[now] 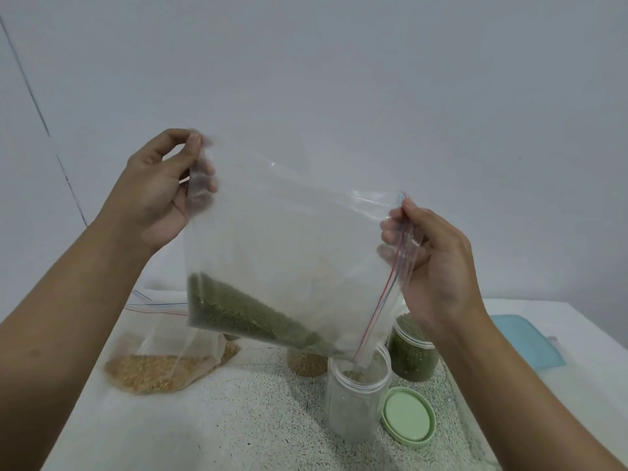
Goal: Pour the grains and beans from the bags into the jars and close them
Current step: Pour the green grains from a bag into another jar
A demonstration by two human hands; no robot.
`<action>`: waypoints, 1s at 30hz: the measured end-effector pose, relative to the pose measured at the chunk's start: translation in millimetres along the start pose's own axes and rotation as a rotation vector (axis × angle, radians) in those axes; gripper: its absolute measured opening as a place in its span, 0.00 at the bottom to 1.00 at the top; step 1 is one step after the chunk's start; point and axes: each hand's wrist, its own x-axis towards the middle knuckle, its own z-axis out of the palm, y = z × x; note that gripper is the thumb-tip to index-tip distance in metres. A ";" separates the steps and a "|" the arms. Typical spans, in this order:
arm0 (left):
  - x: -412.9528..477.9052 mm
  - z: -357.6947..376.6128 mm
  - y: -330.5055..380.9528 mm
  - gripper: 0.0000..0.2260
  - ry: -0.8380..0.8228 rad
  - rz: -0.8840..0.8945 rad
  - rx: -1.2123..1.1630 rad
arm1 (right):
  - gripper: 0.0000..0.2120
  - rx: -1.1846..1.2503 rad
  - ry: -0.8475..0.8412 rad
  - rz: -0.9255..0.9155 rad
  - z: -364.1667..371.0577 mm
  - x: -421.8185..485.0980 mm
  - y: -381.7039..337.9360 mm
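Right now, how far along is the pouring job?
Done: the jar at the back already looks full. In hand: the left hand and right hand tilt the zip bag, its corner in the clear jar's mouth; that jar looks nearly empty. Left: finish pouring, fit the green lid lying beside it, empty the bag of yellow grain.

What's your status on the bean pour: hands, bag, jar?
Left hand pinches bag raised corner, right hand its zip edge. Zip corner inside open jar, green beans low in bag. Lid beside jar, nothing blocking.
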 end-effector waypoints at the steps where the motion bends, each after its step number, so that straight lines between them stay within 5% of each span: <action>1: 0.6 0.2 -0.5 0.07 -0.008 0.001 -0.001 | 0.06 -0.004 0.006 0.000 -0.8 -1.2 0.3; 30: 5.9 20.6 6.8 0.09 -0.081 0.027 0.022 | 0.05 0.083 0.092 0.088 -13.9 -2.0 -2.3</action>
